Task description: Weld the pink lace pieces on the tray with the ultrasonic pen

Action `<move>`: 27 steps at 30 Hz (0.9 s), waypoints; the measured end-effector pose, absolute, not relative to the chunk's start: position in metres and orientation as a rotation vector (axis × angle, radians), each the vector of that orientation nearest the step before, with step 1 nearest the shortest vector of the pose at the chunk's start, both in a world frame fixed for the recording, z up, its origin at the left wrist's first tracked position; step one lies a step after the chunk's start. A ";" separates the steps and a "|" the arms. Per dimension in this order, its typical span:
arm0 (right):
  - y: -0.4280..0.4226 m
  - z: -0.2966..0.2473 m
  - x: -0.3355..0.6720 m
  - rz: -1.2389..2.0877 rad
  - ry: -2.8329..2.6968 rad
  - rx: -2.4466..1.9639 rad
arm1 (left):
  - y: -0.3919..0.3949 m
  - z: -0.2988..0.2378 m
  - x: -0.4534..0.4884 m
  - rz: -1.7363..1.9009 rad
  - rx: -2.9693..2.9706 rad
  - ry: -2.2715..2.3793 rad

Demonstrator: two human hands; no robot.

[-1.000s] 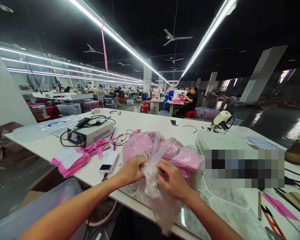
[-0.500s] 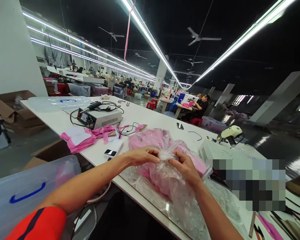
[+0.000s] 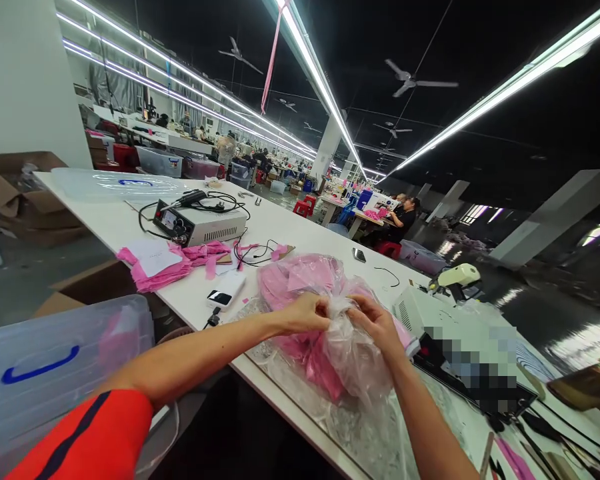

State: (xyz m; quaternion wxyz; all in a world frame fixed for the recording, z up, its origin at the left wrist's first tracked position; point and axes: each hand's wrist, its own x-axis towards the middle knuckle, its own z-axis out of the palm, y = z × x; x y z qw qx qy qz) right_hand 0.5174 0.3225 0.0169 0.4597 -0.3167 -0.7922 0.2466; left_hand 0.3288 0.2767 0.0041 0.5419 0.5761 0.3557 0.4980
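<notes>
A clear plastic bag [image 3: 360,357] with pink fabric pieces [image 3: 305,275] inside lies on the white table in front of me. Its gathered neck is bunched between my two hands. My left hand [image 3: 307,313] pinches the plastic from the left, fingers curled. From the right, my right hand [image 3: 375,320] grips the same bunched neck, thumb and fingers closed on it. The bag's loose end bulges toward me below the hands. A clear plastic sheet [image 3: 350,427] lies under the bag.
A metal control box [image 3: 215,227] with cables stands at the back left, near stacked pink fabric [image 3: 163,270] and a white power bank [image 3: 227,290]. A phone [image 3: 359,255] lies beyond the bag. Another box [image 3: 430,313] is at right. A plastic bin [image 3: 70,373] stands left of the table.
Both hands stay at the bag's neck, which is now bunched more tightly. The bag's loose end has drawn up into a rounder bulge. The view has shifted slightly.
</notes>
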 end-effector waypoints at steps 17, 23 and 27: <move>0.345 0.011 0.564 0.577 -1.662 -0.964 | 0.287 0.014 0.326 1.366 0.919 0.754; 0.309 0.029 0.566 0.305 -1.614 -0.949 | 0.292 0.023 0.320 1.393 0.911 0.763; 0.260 0.029 0.549 -0.152 -1.600 -0.876 | 0.292 0.029 0.334 1.403 0.989 0.801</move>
